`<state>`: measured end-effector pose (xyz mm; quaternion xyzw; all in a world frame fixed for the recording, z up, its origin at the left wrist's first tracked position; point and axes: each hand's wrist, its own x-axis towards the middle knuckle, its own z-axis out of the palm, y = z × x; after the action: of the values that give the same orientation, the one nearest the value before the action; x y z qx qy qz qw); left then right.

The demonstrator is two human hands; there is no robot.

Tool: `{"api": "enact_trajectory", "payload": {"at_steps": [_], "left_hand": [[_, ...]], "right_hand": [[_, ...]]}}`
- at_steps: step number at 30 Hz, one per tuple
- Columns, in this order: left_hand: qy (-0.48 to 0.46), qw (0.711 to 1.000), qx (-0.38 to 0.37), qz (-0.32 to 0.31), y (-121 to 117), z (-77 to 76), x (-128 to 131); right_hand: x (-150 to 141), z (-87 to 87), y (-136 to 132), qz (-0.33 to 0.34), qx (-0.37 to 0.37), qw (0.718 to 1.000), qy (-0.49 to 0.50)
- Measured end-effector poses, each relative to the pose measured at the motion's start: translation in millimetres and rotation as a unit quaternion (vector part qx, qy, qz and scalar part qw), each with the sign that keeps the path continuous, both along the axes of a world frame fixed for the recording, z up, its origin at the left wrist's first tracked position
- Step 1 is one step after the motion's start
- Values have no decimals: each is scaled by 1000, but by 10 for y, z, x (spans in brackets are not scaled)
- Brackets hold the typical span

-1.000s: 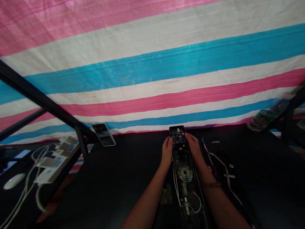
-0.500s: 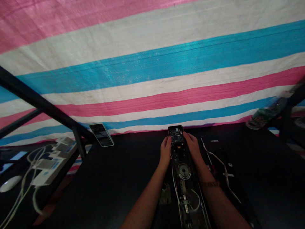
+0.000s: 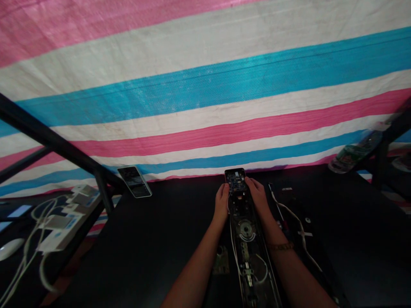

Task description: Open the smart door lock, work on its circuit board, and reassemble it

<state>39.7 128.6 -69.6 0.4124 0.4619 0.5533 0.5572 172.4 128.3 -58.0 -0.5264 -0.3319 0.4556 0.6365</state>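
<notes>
A long, narrow opened device lies lengthwise on the black table, its circuit boards, a round metal part and white wires exposed. My left hand grips its far end from the left, fingers curled on the edge. From the right, my right hand holds the same far end, beside a small blue circuit board. A bracelet sits on my right wrist.
A phone leans by a black metal frame post at the left. White chargers and cables and a white mouse lie on a side table at the far left. White cables and dark parts lie right of the device. A striped tarp hangs behind; a plastic bottle rests at right.
The view has shifted slightly, so everything sits a little further left and up. Both hands stay on the far end of the device.
</notes>
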Motion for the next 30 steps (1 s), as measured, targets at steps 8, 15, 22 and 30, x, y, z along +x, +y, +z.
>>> {"api": "enact_trajectory", "payload": {"at_steps": [8,15,22,30], "left_hand": [[0,1000,-3,-3,-5,57,8],[-17,1000,15,-12,18,-5,7],[-21,1000,16,-9,22,-38,4],[-14,1000,10,-11,22,-68,-1]], "right_hand": [[-5,31,-3,-3,-3,1000,4],[0,3,-7,11,4,1000,-1],[-1,12,-1,-1,6,1000,-10],[12,-34,6,4,9,1000,-19]]}}
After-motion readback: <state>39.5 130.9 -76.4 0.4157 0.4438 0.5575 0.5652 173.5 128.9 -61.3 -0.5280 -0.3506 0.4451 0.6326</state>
